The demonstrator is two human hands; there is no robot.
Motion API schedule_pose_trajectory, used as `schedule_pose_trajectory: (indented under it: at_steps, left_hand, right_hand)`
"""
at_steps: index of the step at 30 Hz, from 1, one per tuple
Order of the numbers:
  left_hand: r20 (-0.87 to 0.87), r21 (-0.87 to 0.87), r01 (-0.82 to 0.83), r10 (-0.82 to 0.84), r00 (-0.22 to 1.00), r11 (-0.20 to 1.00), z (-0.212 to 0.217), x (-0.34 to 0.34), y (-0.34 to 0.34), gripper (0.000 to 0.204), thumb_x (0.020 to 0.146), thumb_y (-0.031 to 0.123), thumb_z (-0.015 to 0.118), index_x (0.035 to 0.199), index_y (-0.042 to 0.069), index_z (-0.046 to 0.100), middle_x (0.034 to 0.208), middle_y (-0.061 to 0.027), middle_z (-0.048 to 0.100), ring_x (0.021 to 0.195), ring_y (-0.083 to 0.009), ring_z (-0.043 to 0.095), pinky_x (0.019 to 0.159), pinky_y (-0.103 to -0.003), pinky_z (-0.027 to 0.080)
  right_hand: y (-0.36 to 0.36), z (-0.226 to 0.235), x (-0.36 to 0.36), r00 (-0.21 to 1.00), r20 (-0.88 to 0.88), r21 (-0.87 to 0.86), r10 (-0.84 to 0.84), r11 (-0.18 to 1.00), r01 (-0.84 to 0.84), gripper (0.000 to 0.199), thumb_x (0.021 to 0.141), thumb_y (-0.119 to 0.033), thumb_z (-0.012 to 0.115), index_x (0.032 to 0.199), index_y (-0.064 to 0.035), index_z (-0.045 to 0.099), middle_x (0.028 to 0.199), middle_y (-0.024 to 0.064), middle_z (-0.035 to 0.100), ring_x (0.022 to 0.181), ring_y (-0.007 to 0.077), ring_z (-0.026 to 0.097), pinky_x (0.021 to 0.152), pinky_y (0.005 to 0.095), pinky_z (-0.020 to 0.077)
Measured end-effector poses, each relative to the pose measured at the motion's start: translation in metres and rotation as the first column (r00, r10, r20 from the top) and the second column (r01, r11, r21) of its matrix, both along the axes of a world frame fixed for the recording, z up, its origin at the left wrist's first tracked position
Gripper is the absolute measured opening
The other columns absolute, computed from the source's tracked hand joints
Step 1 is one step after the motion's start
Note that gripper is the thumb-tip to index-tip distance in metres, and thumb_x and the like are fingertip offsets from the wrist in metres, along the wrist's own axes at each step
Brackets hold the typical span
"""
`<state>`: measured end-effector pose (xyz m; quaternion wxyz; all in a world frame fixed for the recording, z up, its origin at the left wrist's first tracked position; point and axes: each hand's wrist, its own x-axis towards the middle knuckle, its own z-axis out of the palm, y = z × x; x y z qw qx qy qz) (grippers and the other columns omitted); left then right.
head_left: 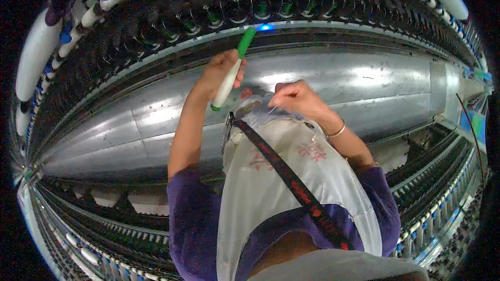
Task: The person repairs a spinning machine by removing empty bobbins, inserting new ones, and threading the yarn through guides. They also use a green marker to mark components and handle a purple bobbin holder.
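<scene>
My left hand [223, 70] is closed around a spinning bobbin [229, 84], a slim green tube with white yarn wound on its lower part. The bobbin is tilted, its bare green end pointing up toward the machine. In front of my waist my right hand [298, 99] is closed in a pinch, a short pale strand showing below its fingertips. Whether that strand runs to the bobbin, I cannot make out. Behind both hands stretches a row of spindles [263, 8] with green tubes, and a blue light [265, 27] glows on the rail below them.
A white apron [291, 145] with red print covers my front, crossed by a dark red-patterned strap [284, 174]. Grey metal floor [172, 119] runs between two machine rows. Large white yarn packages [39, 57] hang at the upper left. Another machine [130, 234] stands behind me.
</scene>
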<state>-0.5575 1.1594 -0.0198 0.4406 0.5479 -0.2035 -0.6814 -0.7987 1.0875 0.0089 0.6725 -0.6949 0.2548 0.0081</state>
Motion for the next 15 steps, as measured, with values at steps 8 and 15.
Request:
schedule_pose_trajectory:
  at_steps: [8,15]
  left_hand:
    - [0.922,-0.166,0.507,-0.049,0.384,0.846,-0.041,-0.05,0.011,0.052,0.081,0.049,0.062,0.115,0.011,0.058,0.078,-0.0146,0.066,0.074,-0.0335,0.065,0.063,-0.046,0.049]
    - [0.986,0.124,0.037,-0.127,0.105,0.992,-0.126,0.081,0.153,0.044,0.082,0.035,0.067,0.116,0.009,0.057,0.083,-0.0193,0.065,0.076,-0.0386,0.063,0.065,-0.049,0.049]
  right_hand:
    - [-0.12,-0.036,-0.029,0.409,0.302,0.864,-0.861,0.429,0.264,0.009,0.087,-0.013,0.062,0.093,-0.0061,0.06,0.095,0.0066,0.061,0.084,0.0162,0.055,0.069,0.0257,0.0446]
    - [-0.079,-0.124,-0.071,0.923,0.011,-0.69,-0.385,0.665,0.286,0.01,0.077,-0.011,0.065,0.086,-0.0117,0.069,0.068,0.0052,0.063,0.069,0.0242,0.062,0.068,0.0364,0.0511]
